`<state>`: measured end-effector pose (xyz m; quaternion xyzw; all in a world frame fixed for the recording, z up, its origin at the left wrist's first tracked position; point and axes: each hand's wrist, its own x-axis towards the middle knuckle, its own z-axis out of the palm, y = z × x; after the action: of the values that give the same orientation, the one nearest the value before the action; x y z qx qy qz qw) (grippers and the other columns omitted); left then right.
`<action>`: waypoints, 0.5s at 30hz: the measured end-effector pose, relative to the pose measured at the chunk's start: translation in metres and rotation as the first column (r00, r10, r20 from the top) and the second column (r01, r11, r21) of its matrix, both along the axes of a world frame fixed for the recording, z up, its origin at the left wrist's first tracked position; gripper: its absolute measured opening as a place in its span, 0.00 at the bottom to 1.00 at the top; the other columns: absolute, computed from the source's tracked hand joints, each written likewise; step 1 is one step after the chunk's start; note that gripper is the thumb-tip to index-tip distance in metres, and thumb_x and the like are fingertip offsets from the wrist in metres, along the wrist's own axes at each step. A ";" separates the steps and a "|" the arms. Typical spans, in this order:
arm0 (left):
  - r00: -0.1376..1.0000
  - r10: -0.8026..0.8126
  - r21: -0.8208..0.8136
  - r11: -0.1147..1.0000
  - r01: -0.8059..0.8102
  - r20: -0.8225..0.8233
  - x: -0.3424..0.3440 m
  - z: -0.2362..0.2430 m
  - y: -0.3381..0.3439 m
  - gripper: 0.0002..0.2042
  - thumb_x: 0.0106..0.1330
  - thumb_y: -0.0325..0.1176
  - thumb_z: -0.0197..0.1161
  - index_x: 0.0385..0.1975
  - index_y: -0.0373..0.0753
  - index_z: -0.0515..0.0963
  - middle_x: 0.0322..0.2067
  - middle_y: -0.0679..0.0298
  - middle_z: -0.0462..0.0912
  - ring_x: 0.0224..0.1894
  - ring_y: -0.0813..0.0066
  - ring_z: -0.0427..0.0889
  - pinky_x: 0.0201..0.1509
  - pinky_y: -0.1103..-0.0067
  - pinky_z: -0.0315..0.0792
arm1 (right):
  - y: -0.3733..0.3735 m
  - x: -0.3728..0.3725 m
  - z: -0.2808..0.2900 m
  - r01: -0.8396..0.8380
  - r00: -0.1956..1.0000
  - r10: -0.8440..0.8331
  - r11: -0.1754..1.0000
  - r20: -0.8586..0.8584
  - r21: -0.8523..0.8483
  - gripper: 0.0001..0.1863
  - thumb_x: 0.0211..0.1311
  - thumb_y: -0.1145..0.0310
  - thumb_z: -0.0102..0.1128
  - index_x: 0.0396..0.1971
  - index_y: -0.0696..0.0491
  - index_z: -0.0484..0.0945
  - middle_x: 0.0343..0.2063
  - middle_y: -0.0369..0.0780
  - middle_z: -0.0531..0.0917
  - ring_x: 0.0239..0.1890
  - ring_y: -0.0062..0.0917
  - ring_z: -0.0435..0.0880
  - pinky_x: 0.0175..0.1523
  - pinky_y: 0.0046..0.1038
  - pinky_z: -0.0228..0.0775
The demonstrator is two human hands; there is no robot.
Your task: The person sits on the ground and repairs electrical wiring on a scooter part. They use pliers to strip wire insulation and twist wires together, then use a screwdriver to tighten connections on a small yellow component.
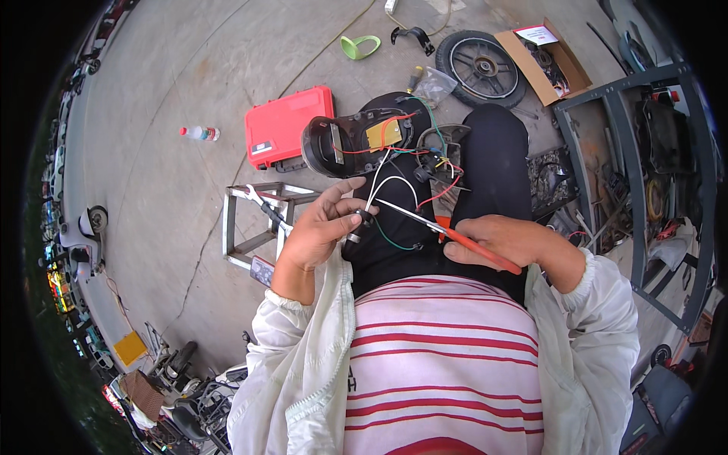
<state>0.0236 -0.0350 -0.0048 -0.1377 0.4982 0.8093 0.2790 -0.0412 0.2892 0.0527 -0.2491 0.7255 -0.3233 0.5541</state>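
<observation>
My left hand (315,227) pinches a small black cylindrical part (362,220) with a light-coloured end, where white wires (376,179) come together. In my right hand (497,233) is a pair of scissors (479,250) with orange-red handles. Their slim blades point up and left, with the tip beside the white wires; I cannot tell whether it touches them. Across my lap lies a black plastic housing (322,148) with a yellowish plate (384,136) and red and green wires. Beside it, between my knees, sits a grey part (447,140) with more wires.
A red case (288,125) and a metal frame stool (246,227) stand on my left, with a bottle (199,133) farther off. Ahead lie a wheel (481,68), a green ring-shaped part (360,47) and an open cardboard box (572,72). A metal rack (626,136) stands on the right.
</observation>
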 end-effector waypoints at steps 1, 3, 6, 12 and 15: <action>1.000 0.004 0.019 1.000 -0.005 0.011 0.000 0.000 0.000 0.32 0.66 0.20 0.62 0.70 0.31 0.60 0.47 0.56 0.84 0.50 0.74 0.82 0.48 0.84 0.74 | -0.003 0.001 -0.003 0.023 1.000 -0.023 0.999 -0.005 -0.031 0.41 0.69 0.30 0.47 0.27 0.62 0.78 0.22 0.48 0.75 0.27 0.39 0.77 0.36 0.38 0.69; 0.999 0.011 0.056 0.998 -0.013 0.034 -0.001 0.002 0.000 0.33 0.65 0.21 0.63 0.70 0.29 0.58 0.48 0.52 0.83 0.54 0.64 0.83 0.61 0.72 0.76 | -0.008 0.004 -0.007 0.070 0.997 -0.072 0.993 -0.012 -0.096 0.42 0.69 0.30 0.46 0.28 0.62 0.78 0.22 0.48 0.75 0.27 0.39 0.78 0.36 0.38 0.70; 0.999 0.004 0.070 0.998 -0.007 0.033 -0.001 -0.001 -0.001 0.33 0.66 0.22 0.63 0.71 0.29 0.57 0.49 0.49 0.83 0.53 0.63 0.84 0.59 0.71 0.78 | -0.017 0.002 -0.006 0.039 0.998 -0.043 0.996 -0.051 -0.079 0.43 0.69 0.29 0.46 0.27 0.63 0.79 0.21 0.48 0.76 0.26 0.40 0.77 0.36 0.38 0.71; 0.998 -0.012 0.063 0.998 0.009 0.057 -0.004 0.003 0.003 0.31 0.68 0.20 0.60 0.71 0.33 0.59 0.48 0.53 0.84 0.44 0.79 0.83 0.39 0.91 0.72 | -0.022 0.000 -0.009 0.036 0.999 -0.037 0.999 -0.040 -0.012 0.40 0.67 0.32 0.53 0.28 0.63 0.80 0.23 0.50 0.79 0.27 0.39 0.80 0.36 0.38 0.72; 0.998 -0.052 0.047 0.998 0.050 0.043 -0.005 0.000 0.001 0.31 0.68 0.19 0.60 0.70 0.33 0.59 0.48 0.54 0.84 0.44 0.81 0.82 0.39 0.92 0.71 | -0.021 0.000 -0.014 0.050 0.997 -0.052 0.998 -0.058 -0.028 0.39 0.67 0.33 0.55 0.28 0.63 0.81 0.22 0.50 0.80 0.26 0.38 0.80 0.36 0.38 0.72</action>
<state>0.0186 -0.0344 -0.0045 -0.1362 0.4766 0.8099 0.3137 -0.0408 0.2682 0.0391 -0.2472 0.7432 -0.3395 0.5208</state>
